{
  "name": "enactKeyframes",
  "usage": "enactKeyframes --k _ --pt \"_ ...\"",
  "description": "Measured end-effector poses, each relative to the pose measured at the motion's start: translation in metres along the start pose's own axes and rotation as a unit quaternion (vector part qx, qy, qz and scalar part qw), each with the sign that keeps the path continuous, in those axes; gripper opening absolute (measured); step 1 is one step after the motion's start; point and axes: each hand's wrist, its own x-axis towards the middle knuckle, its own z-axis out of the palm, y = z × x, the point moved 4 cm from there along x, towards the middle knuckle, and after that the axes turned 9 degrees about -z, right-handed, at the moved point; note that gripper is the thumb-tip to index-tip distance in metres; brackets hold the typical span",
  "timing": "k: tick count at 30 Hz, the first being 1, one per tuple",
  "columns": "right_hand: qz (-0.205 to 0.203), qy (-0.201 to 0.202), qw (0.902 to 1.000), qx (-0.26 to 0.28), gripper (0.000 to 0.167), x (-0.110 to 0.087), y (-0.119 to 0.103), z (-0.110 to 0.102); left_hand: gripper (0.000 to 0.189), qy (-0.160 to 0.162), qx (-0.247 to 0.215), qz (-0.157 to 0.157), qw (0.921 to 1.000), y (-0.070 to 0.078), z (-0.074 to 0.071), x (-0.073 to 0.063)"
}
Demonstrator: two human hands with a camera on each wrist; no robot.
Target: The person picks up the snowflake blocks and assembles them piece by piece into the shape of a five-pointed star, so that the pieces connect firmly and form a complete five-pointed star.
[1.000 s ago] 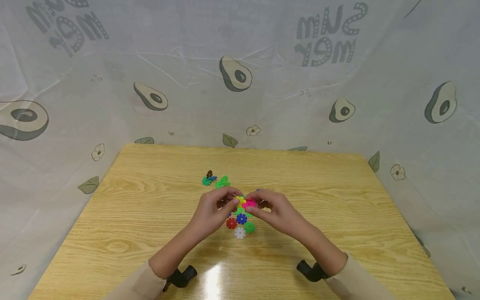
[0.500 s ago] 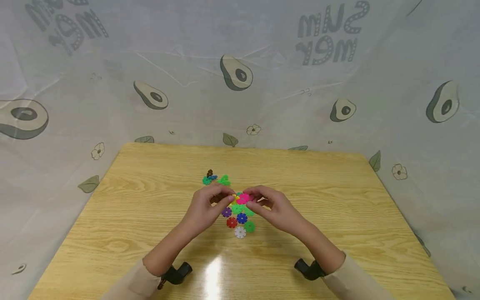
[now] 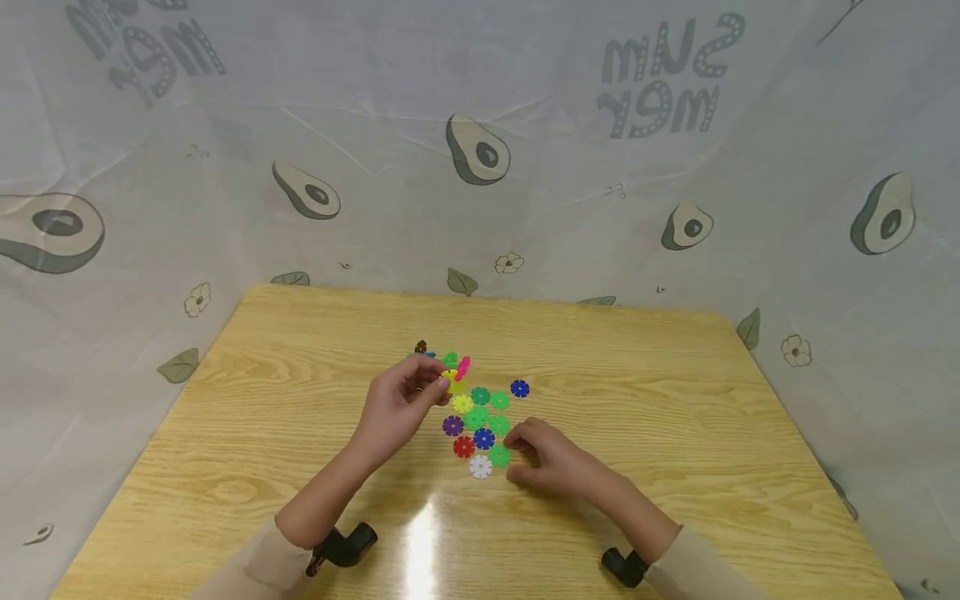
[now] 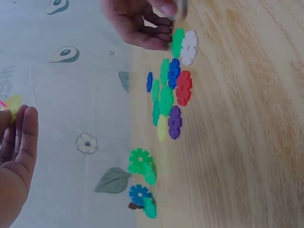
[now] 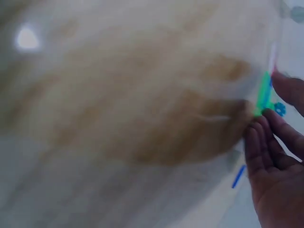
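Note:
My left hand pinches a yellow slotted plastic disc between thumb and fingers, raised over the far part of the table. A pink slotted disc is joined to it at an angle; in the left wrist view only a sliver of pink shows beside the yellow. My right hand is low at the right edge of a flat group of discs, thumb and fingers apart, fingertips right beside a green disc. Close by lie a white disc, a red disc and a blue disc.
More loose discs lie mid-table, including a purple disc, a yellow disc and a separate blue disc. Behind the left hand stand joined green discs and a joined blue, teal and brown cluster. A printed curtain borders the wooden table.
The hands have separated. The left has carried the joined yellow and pink discs left and away; the right has let go of the pink disc and come down beside the green disc.

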Motion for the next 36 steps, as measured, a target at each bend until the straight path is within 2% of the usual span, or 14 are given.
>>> enactKeyframes --k 5,12,19,23,26,29,36 --pt "-0.023 0.005 0.9989 -0.040 0.037 0.001 -0.002 0.006 0.015 0.004 -0.027 -0.015 0.9995 0.003 -0.005 0.001" --pt "-0.029 0.018 0.9982 -0.049 0.035 0.007 -0.004 0.010 0.016 0.019 -0.049 -0.016 0.9985 0.012 -0.014 0.004" --pt "-0.019 0.020 0.9987 -0.042 0.025 0.003 -0.007 0.014 0.016 0.029 -0.051 -0.023 0.9980 0.015 -0.017 0.005" --pt "0.001 0.022 0.9991 -0.037 0.023 0.003 -0.007 0.011 0.016 0.017 -0.063 -0.032 0.9973 0.015 -0.014 0.005" --pt "0.017 0.033 0.9993 0.005 0.024 0.004 -0.008 0.001 0.016 0.005 -0.071 -0.045 0.9965 0.013 -0.010 0.004" --pt "0.016 0.063 0.9968 0.048 0.025 0.009 -0.015 -0.016 0.016 -0.006 -0.077 -0.054 0.9956 0.011 -0.005 0.003" --pt "-0.025 0.157 0.9852 0.064 0.024 0.021 -0.052 -0.060 0.015 -0.027 -0.062 -0.034 0.9971 0.014 0.004 0.004"
